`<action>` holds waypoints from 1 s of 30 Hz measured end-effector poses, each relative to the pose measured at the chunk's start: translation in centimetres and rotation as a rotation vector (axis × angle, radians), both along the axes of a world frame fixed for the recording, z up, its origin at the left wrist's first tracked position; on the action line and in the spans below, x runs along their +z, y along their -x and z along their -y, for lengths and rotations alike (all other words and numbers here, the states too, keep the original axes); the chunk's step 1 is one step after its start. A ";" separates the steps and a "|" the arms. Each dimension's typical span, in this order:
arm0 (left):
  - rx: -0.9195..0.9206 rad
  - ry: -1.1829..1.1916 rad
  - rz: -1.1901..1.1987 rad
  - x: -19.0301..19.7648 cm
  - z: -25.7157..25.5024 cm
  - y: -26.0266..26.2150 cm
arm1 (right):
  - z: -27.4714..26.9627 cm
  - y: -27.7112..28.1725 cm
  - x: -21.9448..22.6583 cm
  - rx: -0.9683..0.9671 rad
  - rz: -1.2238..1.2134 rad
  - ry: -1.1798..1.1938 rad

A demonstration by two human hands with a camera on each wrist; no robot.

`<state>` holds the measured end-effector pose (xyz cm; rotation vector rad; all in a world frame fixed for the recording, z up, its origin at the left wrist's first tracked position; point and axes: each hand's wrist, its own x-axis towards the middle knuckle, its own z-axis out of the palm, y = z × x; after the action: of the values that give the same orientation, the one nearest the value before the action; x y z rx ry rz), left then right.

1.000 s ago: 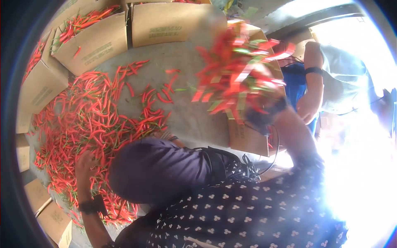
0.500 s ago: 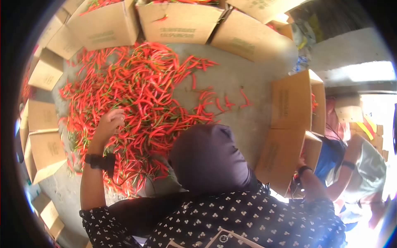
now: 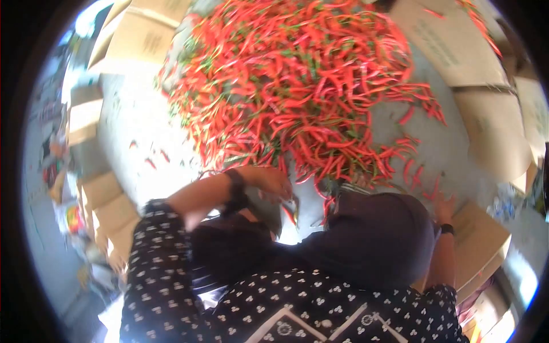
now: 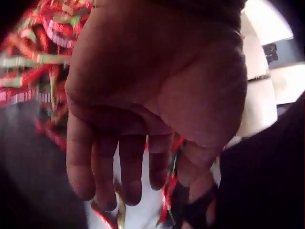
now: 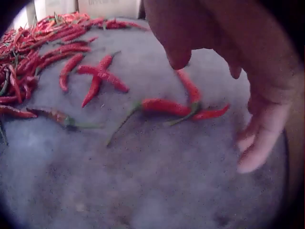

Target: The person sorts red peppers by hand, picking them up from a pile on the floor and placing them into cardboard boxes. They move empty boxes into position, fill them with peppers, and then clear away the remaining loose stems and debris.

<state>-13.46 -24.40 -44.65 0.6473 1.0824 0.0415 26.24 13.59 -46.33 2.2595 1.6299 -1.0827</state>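
A big heap of red chili peppers (image 3: 297, 74) with green stems spreads over the grey floor. My left hand (image 3: 271, 182) hangs at the near edge of the heap, between the knees. In the left wrist view its fingers (image 4: 131, 167) point down, loosely extended, with a couple of chili peppers (image 4: 164, 202) on the floor behind them. Off to the right of the heap, my right hand (image 3: 443, 207) reaches down beside the right knee. The right wrist view has this hand's parted fingers (image 5: 262, 143) beside two crossing chili peppers (image 5: 167, 107) on the floor.
Cardboard boxes ring the heap: one large box (image 3: 446, 43) at upper right, another (image 3: 477, 243) right by my right arm, more boxes (image 3: 111, 211) along the left. Scattered chili peppers (image 3: 414, 174) lie between the heap and the right hand.
A second ago my right hand carried a large bunch of chili peppers over a box at the right; now it is low beside the heap without it. My left hand has left the heap's middle for its near edge.
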 end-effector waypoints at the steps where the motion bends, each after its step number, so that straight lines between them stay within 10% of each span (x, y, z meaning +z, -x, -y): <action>1: -0.111 -0.059 0.072 -2.2 1.0 -3.9 | 0.2 0.7 -3.0 0.007 -0.034 -0.026; 4: -0.070 0.143 0.227 -4.1 1.7 -12.3 | 2.7 7.2 -7.4 0.144 -0.221 -0.079; 6: -0.245 -0.211 -0.032 -5.3 1.3 -15.4 | 5.8 16.0 -3.0 0.183 -0.641 0.126; 8: -0.142 -0.290 -0.186 -7.4 0.4 -12.7 | 7.2 22.6 -1.1 0.346 -0.855 0.102; 9: 0.188 -0.475 -0.143 -11.1 0.7 -10.6 | 7.9 25.2 0.4 0.376 -1.006 0.142; 12: 0.186 -0.570 -0.758 -1.3 -2.6 1.6 | 9.6 30.1 6.9 0.822 -0.812 -0.045; 14: 0.414 -0.648 -0.813 2.1 -2.1 5.7 | 11.1 30.6 8.8 1.130 -0.932 0.239; 16: 0.568 -0.567 -0.741 3.9 0.1 6.9 | 13.5 27.9 4.4 1.174 -0.986 0.961; 19: 0.594 -0.438 -0.776 7.0 6.5 8.6 | 19.0 23.4 -1.9 1.829 -0.798 1.445; 24: 0.523 -0.074 -1.199 18.0 20.5 10.6 | 23.4 21.2 -9.4 2.541 -0.583 1.210; 29: 0.654 0.283 -1.526 18.8 38.0 1.4 | 18.4 25.1 -10.7 1.739 -0.474 1.789; 30: 0.695 0.226 -1.530 16.9 39.7 -1.2 | 17.3 25.8 -10.6 1.855 -0.463 1.694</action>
<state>-12.30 -64.12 -27.73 -0.0632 2.7046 0.0156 0.46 -3.69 -56.91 -0.6137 1.0541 -1.1945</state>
